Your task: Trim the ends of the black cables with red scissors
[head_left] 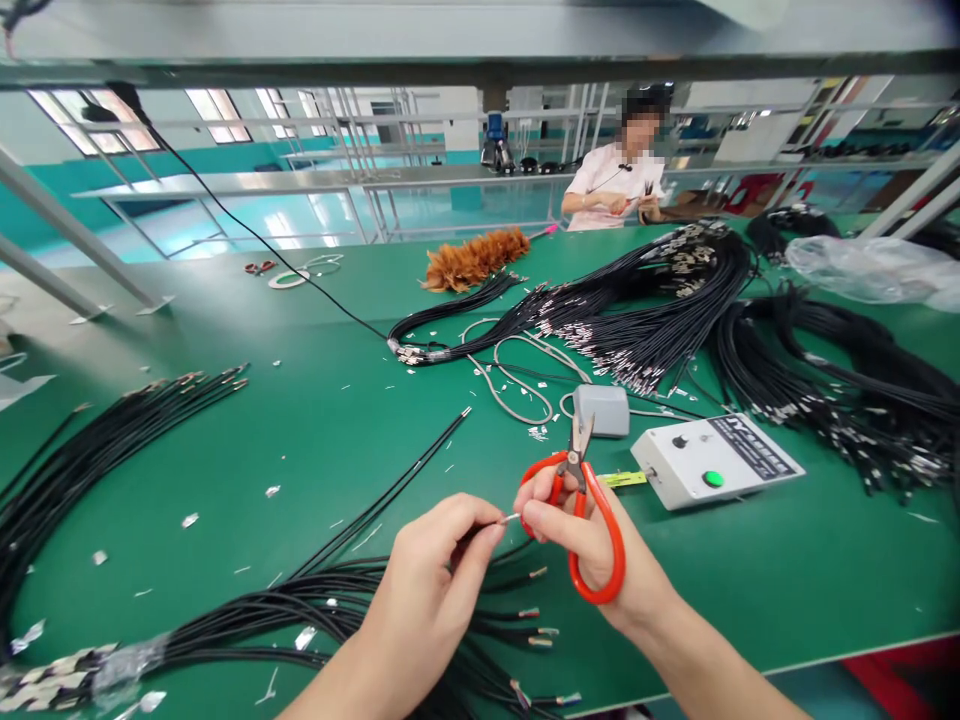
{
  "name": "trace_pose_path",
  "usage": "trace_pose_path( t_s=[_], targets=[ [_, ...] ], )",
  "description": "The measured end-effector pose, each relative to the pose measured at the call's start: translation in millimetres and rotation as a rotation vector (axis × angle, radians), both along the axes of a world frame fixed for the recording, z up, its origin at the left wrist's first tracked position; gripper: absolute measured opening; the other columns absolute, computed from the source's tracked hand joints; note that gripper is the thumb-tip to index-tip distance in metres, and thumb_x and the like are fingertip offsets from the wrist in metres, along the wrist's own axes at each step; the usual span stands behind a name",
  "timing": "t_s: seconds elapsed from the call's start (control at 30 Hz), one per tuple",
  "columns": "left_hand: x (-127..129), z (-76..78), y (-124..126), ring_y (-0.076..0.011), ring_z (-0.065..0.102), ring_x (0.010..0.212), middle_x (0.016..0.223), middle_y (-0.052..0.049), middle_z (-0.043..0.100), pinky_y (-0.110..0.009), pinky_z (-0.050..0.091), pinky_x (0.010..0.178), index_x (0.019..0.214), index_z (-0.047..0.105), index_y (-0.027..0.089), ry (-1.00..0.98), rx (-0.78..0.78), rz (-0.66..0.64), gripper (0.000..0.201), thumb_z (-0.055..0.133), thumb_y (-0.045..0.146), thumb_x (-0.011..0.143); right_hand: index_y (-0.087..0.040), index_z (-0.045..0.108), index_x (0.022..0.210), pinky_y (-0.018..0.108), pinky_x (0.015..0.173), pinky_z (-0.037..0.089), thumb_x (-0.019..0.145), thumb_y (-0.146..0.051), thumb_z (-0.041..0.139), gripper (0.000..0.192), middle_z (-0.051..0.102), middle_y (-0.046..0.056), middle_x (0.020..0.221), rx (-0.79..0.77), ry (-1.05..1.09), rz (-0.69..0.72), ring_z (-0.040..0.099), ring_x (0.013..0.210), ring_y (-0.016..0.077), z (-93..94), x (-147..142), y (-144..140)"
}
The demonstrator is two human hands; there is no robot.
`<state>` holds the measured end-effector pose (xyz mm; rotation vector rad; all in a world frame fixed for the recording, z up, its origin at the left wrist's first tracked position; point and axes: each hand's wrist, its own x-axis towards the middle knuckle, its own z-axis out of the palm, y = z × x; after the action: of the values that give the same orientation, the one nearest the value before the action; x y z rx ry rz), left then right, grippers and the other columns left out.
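Green counter (pixel 315 440) fills most of the view, littered with small white scraps. Large heap of black cables (pixel 750 330) with metal terminals spreads over the far right, running toward a clear plastic bag (pixel 877 265). Second cable bundle (pixel 105 440) fans out on the left; a third bundle (pixel 300 610) lies near the front edge, under the hands, ends partly stripped. One single black cable (pixel 420 460) lies diagonally mid-counter. Co-worker in a pink shirt (pixel 611 185) sits at the far side, hands busy with something small, can't tell what. Brown feather duster (pixel 476 258) lies near that person. White control box (pixel 716 462) with a green button and black knob sits right of centre, a grey box (pixel 604 408) just behind it, loose grey wire loops beside. Spare red scissors (pixel 259 267) and a tape roll (pixel 289 279) far left.

Left hand (pixel 431 575): fingers closed, pinching a thin wire end (pixel 511 518) that sticks out toward the other hand. Right hand (pixel 581 530): wrapped through the handles of the red scissors (pixel 581 500), blades up and nearly shut, thumb touching the wire tip. Both hands hover just above the counter, front centre.
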<state>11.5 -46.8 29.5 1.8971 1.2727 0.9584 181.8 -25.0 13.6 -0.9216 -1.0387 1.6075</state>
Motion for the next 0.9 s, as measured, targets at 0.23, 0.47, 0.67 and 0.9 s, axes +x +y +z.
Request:
trace_pose_path(
  t_s=[0.23, 0.47, 0.67, 0.9],
  targets=[
    [5, -5.2, -7, -0.0107, 0.053, 0.055, 0.059, 0.003, 0.058, -0.019, 0.042, 0.055, 0.076, 0.064, 0.019, -0.211, -0.128, 0.1, 0.016, 0.056, 0.024, 0.089, -0.018, 0.059, 0.073, 0.024, 0.066, 0.042, 0.062, -0.03, 0.085, 0.031, 0.06, -0.002, 0.073, -0.193, 0.17, 0.001, 0.052, 0.067, 0.0112, -23.2, -18, -15],
    [6, -3.5, -7, -0.0103, 0.051, 0.055, 0.061, 0.002, 0.06, -0.018, 0.042, 0.052, 0.072, 0.064, 0.017, -0.251, -0.227, 0.072, 0.017, 0.058, 0.024, 0.086, -0.018, 0.057, 0.072, 0.024, 0.066, 0.04, 0.067, -0.029, 0.083, 0.028, 0.061, -0.002, 0.073, -0.15, 0.234, -0.067, 0.05, 0.065, 0.0108, -19.4, -14, -14],
    [9, -8.9, -10, -0.0105, 0.051, 0.054, 0.061, 0.001, 0.061, -0.018, 0.042, 0.05, 0.071, 0.064, 0.017, -0.34, -0.273, 0.091, 0.016, 0.059, 0.024, 0.085, -0.018, 0.056, 0.074, 0.022, 0.061, 0.037, 0.067, -0.031, 0.083, 0.031, 0.054, -0.004, 0.069, -0.253, 0.324, 0.037, 0.045, 0.061, 0.0086, -23.0, -17, -15],
    [8, -14.8, -13, -0.0079, 0.042, 0.049, 0.056, 0.004, 0.051, -0.017, 0.033, 0.043, 0.069, 0.059, 0.016, -0.411, -0.372, 0.164, 0.019, 0.06, 0.028, 0.083, -0.018, 0.056, 0.075, 0.025, 0.065, 0.037, 0.067, -0.03, 0.083, 0.031, 0.056, -0.004, 0.07, -0.164, 0.155, 0.022, 0.047, 0.066, 0.011, -33.0, -15, -22]
  ],
)
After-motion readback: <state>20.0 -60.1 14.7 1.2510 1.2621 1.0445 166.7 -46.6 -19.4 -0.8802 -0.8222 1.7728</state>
